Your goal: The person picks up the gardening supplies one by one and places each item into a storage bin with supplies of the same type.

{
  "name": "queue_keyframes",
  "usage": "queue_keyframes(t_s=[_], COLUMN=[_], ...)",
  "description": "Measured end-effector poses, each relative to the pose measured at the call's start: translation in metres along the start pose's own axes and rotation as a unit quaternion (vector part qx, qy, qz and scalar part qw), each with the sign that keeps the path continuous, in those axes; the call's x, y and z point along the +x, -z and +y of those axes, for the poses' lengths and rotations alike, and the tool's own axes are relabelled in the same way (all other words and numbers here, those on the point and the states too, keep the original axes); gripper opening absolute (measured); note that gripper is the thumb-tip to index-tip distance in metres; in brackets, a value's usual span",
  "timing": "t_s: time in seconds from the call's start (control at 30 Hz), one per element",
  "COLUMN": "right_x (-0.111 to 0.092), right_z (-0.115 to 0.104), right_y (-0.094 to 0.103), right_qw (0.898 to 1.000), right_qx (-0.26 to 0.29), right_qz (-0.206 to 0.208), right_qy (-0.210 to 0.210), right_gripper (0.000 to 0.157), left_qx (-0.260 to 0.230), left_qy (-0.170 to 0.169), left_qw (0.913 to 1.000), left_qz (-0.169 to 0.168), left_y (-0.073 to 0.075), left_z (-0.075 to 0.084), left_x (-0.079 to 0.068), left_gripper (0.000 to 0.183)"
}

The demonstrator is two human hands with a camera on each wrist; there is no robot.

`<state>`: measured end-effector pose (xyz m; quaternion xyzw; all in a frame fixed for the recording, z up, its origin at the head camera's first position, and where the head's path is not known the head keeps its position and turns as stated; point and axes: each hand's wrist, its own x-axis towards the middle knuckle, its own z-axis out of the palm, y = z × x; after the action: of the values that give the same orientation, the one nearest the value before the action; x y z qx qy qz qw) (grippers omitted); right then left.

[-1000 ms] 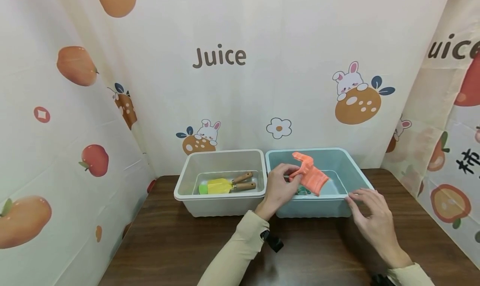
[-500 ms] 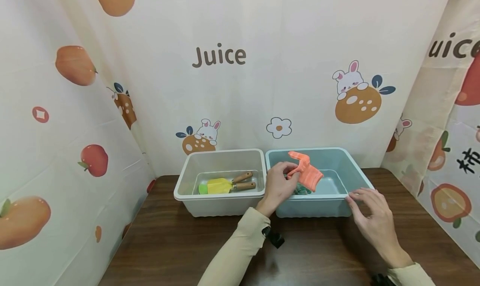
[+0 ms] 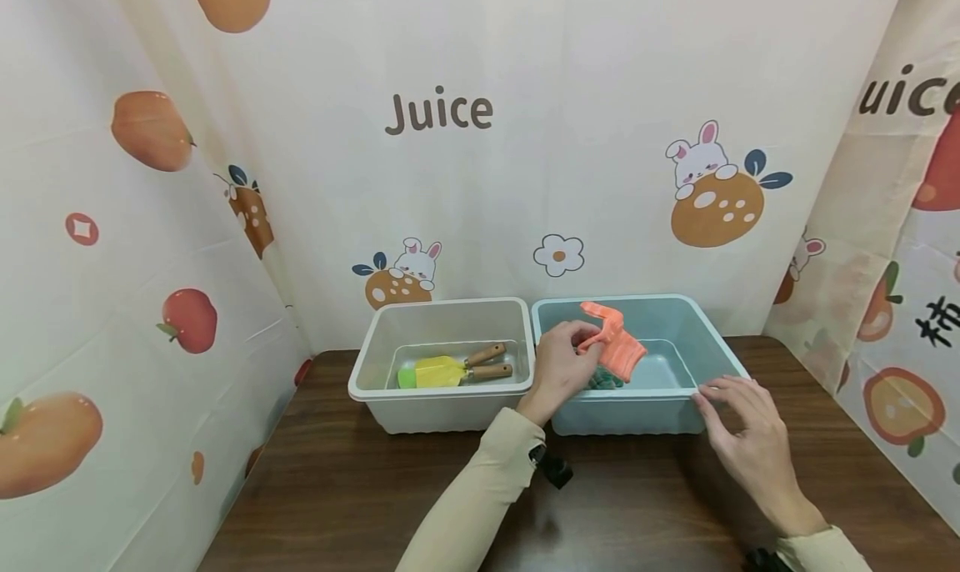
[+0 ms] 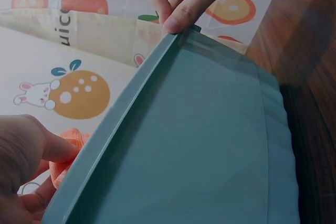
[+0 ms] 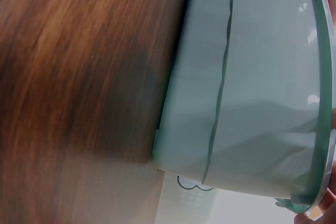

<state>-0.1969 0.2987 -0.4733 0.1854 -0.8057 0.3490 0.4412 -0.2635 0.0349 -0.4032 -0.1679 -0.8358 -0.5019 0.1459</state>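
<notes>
In the head view my left hand (image 3: 564,362) pinches an orange knitted glove (image 3: 624,355) between thumb and fingers. The glove hangs over the blue bin (image 3: 675,395), its wide end downward. Below it, partly hidden, lies a dark green item (image 3: 603,378) whose kind I cannot tell. My right hand (image 3: 748,439) grips the rim at the bin's front right corner. From the left wrist, the glove (image 4: 62,170) shows behind the rim, and the right hand's thumb (image 4: 181,18) presses on that corner. In the right wrist view the bin's wall (image 5: 262,87) fills much of the frame.
Left of the blue bin stands a white bin (image 3: 442,393) with two yellow garden hand tools (image 3: 442,372) with wooden handles. Both bins stand on a dark wooden table (image 3: 360,489). A printed curtain (image 3: 480,197) hangs close behind them.
The left hand has shifted the glove slightly left, and more of the green item shows beneath it. My right hand stays at the bin's corner.
</notes>
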Motion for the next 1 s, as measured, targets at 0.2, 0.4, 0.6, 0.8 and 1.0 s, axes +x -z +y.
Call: queue_keyframes(t_s=[0.2,0.4,0.6,0.8,1.0], right_x=[0.0,0.0,0.0,-0.001,0.001], right_z=[0.0,0.0,-0.001,-0.003,-0.002], right_y=[-0.001,-0.002,-0.004,-0.003,0.0], right_qw=[1.0,1.0,1.0,1.0,1.0], right_qx=[0.001,-0.003,0.003,0.002,0.005], right_qz=[0.0,-0.008,-0.004,0.001,0.003], right_qy=[0.001,-0.008,-0.001,0.002,0.003], right_gripper=[0.023,0.022,0.023,0.024,0.024], left_qx=[0.04,0.082,0.073,0.036,-0.004], left_qy=[0.001,0.001,-0.007,-0.052,-0.082], left_qw=[0.9992,0.9964,0.9971,0.998,0.9964], left_qz=[-0.005,-0.019,-0.02,0.005,0.022], left_y=[0.0,0.0,0.003,0.008,0.02], left_z=[0.0,0.002,0.0,-0.003,-0.006], left_x=[0.0,-0.003,-0.006,-0.012,-0.022], left_gripper=[0.017,0.016,0.015,0.011,0.006])
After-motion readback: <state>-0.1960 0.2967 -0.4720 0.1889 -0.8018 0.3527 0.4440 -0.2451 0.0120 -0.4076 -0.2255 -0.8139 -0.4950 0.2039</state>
